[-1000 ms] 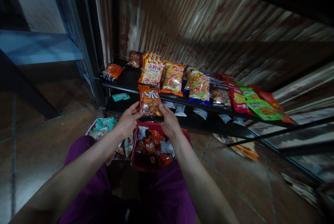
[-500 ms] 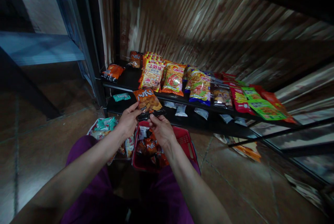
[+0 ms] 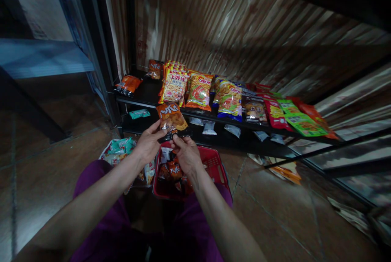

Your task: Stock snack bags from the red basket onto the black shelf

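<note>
Both my hands hold an orange snack packet (image 3: 171, 117) with white characters, just above a red basket (image 3: 218, 168). My left hand (image 3: 149, 144) grips its lower left edge with closed fingers. My right hand (image 3: 185, 153) pinches its dark bottom edge. The packet stands tilted in front of the low black shelf (image 3: 143, 95). More orange and silver packets (image 3: 171, 169) lie in the basket under my hands.
The shelf carries a row of upright snack bags (image 3: 200, 90), two loose orange packets at its left end (image 3: 128, 84), and flat packets (image 3: 295, 121) to the right. Small white sachets (image 3: 210, 128) line the lower tier. Teal packets (image 3: 117, 150) lie on the tiled floor at left.
The orange packet has tipped from upright to tilted and slightly lower. My right hand slid from its right side to its bottom edge. The view drifted a little.
</note>
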`<state>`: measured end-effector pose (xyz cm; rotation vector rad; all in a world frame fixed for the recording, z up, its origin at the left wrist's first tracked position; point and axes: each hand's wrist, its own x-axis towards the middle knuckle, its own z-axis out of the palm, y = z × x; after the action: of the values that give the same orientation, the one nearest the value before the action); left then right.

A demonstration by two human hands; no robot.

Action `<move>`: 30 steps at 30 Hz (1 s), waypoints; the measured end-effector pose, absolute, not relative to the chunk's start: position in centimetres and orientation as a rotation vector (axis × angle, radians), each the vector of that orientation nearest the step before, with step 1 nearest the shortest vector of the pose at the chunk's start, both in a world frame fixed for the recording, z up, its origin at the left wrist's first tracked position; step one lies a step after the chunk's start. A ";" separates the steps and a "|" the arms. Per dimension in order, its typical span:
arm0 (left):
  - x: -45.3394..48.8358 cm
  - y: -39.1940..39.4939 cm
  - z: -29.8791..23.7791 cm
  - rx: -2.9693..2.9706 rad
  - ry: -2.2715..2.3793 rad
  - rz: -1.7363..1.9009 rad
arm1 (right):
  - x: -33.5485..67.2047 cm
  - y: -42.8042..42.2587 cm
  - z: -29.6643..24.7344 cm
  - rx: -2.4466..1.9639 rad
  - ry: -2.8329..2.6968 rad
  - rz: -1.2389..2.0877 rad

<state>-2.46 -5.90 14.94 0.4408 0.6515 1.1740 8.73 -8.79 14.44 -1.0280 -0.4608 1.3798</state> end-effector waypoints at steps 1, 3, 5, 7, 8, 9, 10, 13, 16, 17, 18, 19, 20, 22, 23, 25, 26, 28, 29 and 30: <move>-2.5 -5.9 14.8 0.449 0.652 1.171 | 8.7 -8.9 14.4 -1.031 -0.493 1.376; -2.6 -5.8 14.5 0.476 0.652 1.168 | 8.8 -9.2 14.3 -1.030 -0.565 1.365; -2.9 -5.7 14.2 0.510 0.655 1.185 | 9.0 -9.5 14.4 -1.036 -0.599 1.336; -3.4 -5.8 13.8 0.555 0.653 1.203 | 9.5 -9.7 14.8 -1.051 -0.606 1.306; -3.5 -5.9 13.6 0.582 0.649 1.201 | 9.7 -9.8 15.0 -1.062 -0.615 1.299; -3.7 -6.1 13.3 0.610 0.640 1.188 | 10.0 -9.8 15.2 -1.076 -0.629 1.304; -3.8 -6.3 13.1 0.637 0.627 1.170 | 10.3 -9.8 15.4 -1.092 -0.648 1.320; -4.0 -6.9 12.5 0.670 0.594 1.127 | 10.9 -9.6 15.7 -1.124 -0.727 1.396; -3.8 -7.3 11.9 0.690 0.607 1.136 | 10.9 -9.5 15.2 -1.131 -0.766 1.391; -3.8 -7.3 11.7 0.715 0.624 1.137 | 10.7 -9.5 14.9 -1.141 -0.756 1.367; -3.7 -7.2 11.5 0.758 0.649 1.136 | 10.6 -9.5 14.6 -1.152 -0.739 1.340; -3.7 -7.1 11.3 0.814 0.681 1.136 | 10.3 -9.5 14.2 -1.161 -0.724 1.313; -3.7 -6.9 11.1 0.879 0.720 1.137 | 10.1 -9.4 13.9 -1.163 -0.715 1.284; -3.7 -6.5 11.0 1.008 0.810 1.152 | 9.7 -9.3 13.3 -1.143 -0.707 1.207; -3.7 -6.3 11.2 1.062 0.852 1.169 | 9.5 -9.2 13.1 -1.129 -0.711 1.171; -3.5 -5.9 11.8 1.133 0.920 1.236 | 9.2 -9.0 12.9 -1.118 -0.738 1.106; -3.4 -5.7 12.2 1.142 0.942 1.279 | 9.1 -9.0 12.8 -1.127 -0.766 1.079; -3.1 -5.3 13.3 1.098 0.955 1.352 | 9.2 -9.0 12.5 -1.170 -0.862 1.021; -2.9 -5.1 13.9 1.048 0.944 1.369 | 9.3 -9.0 12.4 -1.199 -0.931 0.972; -2.7 -4.8 14.5 0.994 0.925 1.378 | 9.4 -9.1 12.2 -1.231 -1.014 0.908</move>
<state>-2.74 -4.85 14.49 0.9943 0.9251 1.3782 9.42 -9.11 12.23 -1.2305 -1.0138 0.9081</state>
